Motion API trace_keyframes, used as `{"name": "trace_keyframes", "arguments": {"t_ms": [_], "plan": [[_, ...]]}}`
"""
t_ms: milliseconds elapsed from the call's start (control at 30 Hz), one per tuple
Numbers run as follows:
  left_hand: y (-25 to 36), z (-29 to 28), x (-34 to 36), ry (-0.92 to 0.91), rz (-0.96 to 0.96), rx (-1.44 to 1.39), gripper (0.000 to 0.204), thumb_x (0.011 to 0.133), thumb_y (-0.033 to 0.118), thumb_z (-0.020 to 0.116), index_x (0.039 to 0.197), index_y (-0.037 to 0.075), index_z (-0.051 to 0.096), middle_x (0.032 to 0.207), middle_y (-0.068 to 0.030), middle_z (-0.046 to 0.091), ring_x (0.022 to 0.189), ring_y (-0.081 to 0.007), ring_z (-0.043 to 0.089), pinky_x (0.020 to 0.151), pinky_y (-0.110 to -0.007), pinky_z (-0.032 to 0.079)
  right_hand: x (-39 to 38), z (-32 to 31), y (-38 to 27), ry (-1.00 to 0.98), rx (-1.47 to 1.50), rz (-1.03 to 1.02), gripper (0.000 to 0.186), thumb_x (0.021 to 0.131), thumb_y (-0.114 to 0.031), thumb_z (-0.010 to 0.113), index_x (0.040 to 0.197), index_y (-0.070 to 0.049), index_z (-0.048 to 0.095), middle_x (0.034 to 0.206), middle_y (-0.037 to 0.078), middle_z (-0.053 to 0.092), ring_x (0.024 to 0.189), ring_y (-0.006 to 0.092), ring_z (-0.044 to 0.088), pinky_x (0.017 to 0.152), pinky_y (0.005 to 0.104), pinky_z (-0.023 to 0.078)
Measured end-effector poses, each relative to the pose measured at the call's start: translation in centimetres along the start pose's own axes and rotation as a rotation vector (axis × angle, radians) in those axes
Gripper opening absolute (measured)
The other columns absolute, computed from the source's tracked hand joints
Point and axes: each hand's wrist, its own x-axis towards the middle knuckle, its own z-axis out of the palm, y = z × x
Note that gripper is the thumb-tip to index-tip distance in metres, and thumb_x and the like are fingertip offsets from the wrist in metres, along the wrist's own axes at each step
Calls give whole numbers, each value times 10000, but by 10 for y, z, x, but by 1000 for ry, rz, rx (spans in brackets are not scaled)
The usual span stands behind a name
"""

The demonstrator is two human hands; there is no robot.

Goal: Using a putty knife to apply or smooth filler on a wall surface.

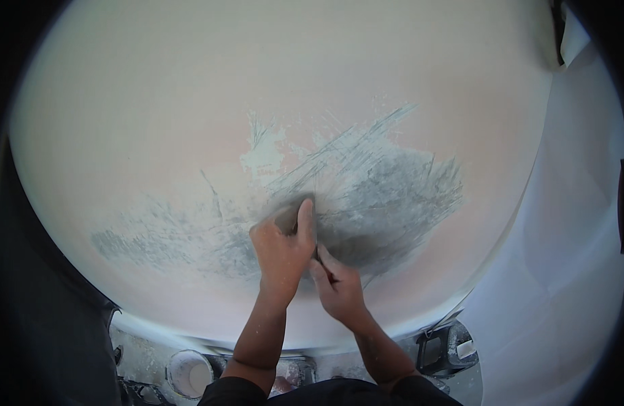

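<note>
Scraped wall [190,135], left hand [283,250] flat against it, right hand [339,287] curled around a thin tool.

The view shows no labels, signs or screens. The only container is a round white bucket [190,373] on the floor at the bottom of the view, just below the lower edge of the pale wall [190,101] and left of the person's left forearm; its inside looks white and powdery.
</note>
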Motion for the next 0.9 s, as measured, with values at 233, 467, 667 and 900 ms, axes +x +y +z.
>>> {"name": "trace_keyframes", "arguments": {"t_ms": [233, 467, 667, 900], "plan": [[1, -1, -4, 29, -32, -22, 328, 874, 159, 658, 624, -35, 572, 524, -162, 540, 414, -269, 507, 450, -352, 387, -7, 6, -2, 31, -5, -27, 378, 970, -105, 568, 1309, 55, 524, 631, -22, 474, 572, 38, 394, 516, 213, 368], [6, -4, -1, 4, -43, 23, 323, 879, 144, 649, 620, -33, 575, 499, -146, 517, 402, -212, 481, 447, -343, 383, 2, -1, -14, -10, 8, 8, 395, 953, -127, 597, 1286, 75, 528, 625, 54, 481, 554, 59, 422, 520, 233, 387], [18, -5, 14, -17, -82, 22, 329, 883, 151, 646, 624, -41, 575, 495, -135, 517, 404, -184, 457, 442, -331, 375, 20, -8, -25, -10, 11, 42, 406, 938, -162, 628, 1238, 101, 557, 586, 129, 479, 513, 87, 451, 511, 257, 411], [15, -9, 11, 2, -106, 39, 313, 874, 169, 660, 653, -49, 620, 519, -156, 559, 417, -199, 498, 444, -327, 386, 16, -3, -27, 14, 8, 21, 386, 935, -135, 623, 1231, 104, 556, 565, 128, 439, 503, 76, 422, 491, 261, 397]]}}
